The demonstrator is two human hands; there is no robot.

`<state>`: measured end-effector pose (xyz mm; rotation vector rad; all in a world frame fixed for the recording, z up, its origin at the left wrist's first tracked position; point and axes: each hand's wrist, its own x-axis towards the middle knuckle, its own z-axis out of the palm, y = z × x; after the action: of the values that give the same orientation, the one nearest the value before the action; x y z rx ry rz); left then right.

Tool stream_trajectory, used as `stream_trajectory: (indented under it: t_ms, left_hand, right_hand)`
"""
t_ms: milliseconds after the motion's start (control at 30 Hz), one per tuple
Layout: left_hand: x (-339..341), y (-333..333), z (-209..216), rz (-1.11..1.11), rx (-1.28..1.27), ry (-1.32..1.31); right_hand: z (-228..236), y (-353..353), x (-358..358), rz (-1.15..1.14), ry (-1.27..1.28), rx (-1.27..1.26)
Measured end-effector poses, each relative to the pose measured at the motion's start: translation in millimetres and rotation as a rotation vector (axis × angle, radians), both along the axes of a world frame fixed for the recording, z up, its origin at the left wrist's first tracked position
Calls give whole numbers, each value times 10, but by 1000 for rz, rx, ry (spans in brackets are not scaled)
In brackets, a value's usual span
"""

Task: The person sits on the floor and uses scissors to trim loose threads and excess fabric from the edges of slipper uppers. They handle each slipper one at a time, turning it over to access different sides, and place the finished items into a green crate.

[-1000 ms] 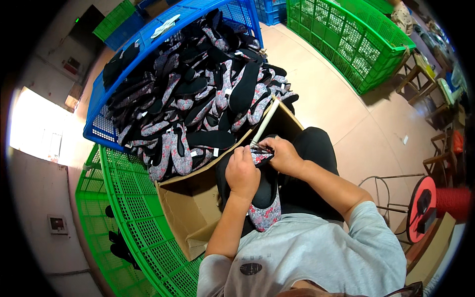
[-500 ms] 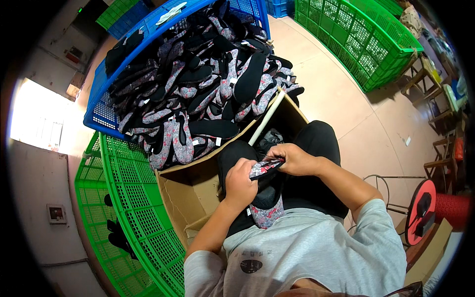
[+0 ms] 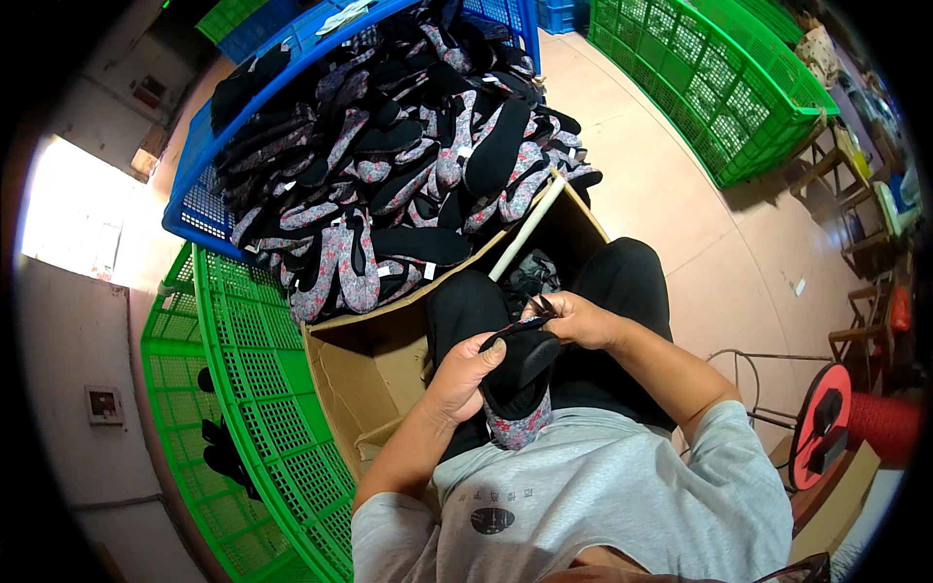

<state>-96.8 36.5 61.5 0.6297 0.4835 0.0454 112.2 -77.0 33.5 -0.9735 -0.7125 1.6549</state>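
Shoe workshop or small factory floor, by the signs. Ahead of left hand (image 3: 465, 377) and right hand (image 3: 580, 319): blue crate (image 3: 187, 222) heaped with shoes (image 3: 389, 165), many in one floral print. Green mesh crate (image 3: 260, 379) left of the hands; another green crate (image 3: 685, 78) ahead and right. Wooden stool (image 3: 863, 337) and large red spool (image 3: 882, 428) off right.

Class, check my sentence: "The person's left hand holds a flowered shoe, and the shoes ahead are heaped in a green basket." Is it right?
Not quite: the basket with the heaped shoes is blue, as the head view shows. The left hand does hold a flowered shoe.
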Motion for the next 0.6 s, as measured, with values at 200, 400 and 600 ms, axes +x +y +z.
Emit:
stream_trajectory:
  t_ms: [200,400,600]
  left_hand:
    - [-1,-12,44,0,-320,-108]
    - [57,-197,-90,36,-459,-229]
    - [235,-405,0,330,-125,-237]
  right_hand:
    - [-130,23,-92,-82,64,31]
    - [-414,12,-222,-216,166,7]
    - [-496,-25,-371,-547,97,-131]
